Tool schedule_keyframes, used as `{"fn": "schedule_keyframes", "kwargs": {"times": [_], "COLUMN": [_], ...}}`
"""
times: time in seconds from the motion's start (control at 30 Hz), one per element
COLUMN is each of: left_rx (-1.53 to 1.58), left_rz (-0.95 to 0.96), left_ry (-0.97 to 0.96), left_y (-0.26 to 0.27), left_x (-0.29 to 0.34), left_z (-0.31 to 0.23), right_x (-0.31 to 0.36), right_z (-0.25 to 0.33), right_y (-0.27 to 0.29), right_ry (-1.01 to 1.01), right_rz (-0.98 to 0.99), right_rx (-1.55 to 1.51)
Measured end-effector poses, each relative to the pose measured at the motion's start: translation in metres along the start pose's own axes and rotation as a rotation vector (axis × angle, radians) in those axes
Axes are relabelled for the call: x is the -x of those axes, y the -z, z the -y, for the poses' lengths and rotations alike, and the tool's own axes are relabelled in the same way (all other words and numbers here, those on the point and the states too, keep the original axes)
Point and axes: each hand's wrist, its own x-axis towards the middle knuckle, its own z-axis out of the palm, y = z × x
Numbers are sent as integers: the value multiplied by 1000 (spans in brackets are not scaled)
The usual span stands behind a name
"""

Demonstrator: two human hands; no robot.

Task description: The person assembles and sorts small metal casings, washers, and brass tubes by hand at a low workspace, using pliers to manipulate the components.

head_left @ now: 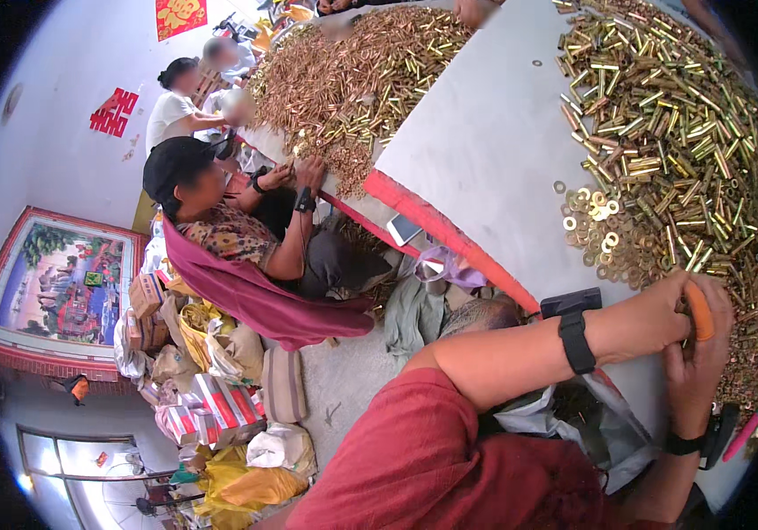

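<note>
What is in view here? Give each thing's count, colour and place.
Metal tubes: too many to count, brass-coloured, piled upper centre and right
Washers: dozens, brass-coloured, beside right pile
Tabletop: at least one, pale grey, right
Phone: one, white, centre
Framed picture: one, multicoloured, left wall
Wall decorations: two large, red, upper left
Boxes: several, red, white, lower left
Bags: several, yellow, white, lower left
Co-workers: at least three, mixed colours, upper left
Left hand: one, black strap, right
Right hand: one, black wristband, right

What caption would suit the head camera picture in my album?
Left hand and right hand close together beside piled washers and heaped brass-coloured tubes, a co-worker seated nearby.
</note>
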Motion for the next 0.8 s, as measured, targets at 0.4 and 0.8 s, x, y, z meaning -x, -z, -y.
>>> {"fn": "schedule_keyframes", "kwargs": {"times": [0.4,0.8], "left_rx": [88,-227], "left_rz": [84,-199], "left_ry": [-4,133], "left_y": [3,27], "left_x": [0,12], "left_z": [6,-34], "right_x": [11,-6], "right_z": [-17,-37], "right_y": [-4,14], "right_ry": [-26,-159], "right_rz": [117,-98], "right_rx": [81,-19]}}
